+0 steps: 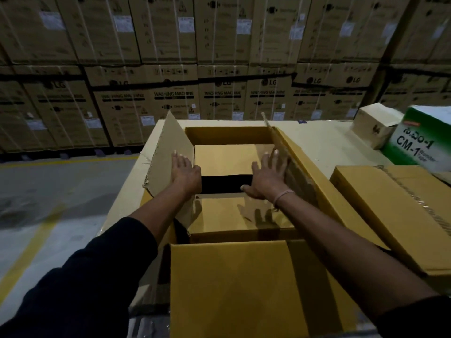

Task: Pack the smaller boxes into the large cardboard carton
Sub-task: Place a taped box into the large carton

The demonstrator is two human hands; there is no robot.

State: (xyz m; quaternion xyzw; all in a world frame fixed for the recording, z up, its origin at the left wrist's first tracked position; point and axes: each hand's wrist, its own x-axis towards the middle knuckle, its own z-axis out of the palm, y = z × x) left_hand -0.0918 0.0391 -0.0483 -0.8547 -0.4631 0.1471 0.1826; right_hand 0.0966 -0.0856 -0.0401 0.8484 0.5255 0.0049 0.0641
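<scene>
Straight fingers of the left hand (183, 173) lie flat on the carton's left flap (168, 152), gripping nothing; the right hand (267, 178), fingers spread, presses the right flap (290, 167); between them the large carton (229, 134) stands open, two smaller boxes (227, 159) inside, a dark gap between; a closed box (390, 206) sits right.

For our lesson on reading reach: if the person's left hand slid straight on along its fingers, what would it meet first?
The left hand lies flat on the upright brown cardboard side flap of the large open carton. It would likely slide along that flap to its far edge; depth is unclear.
</scene>
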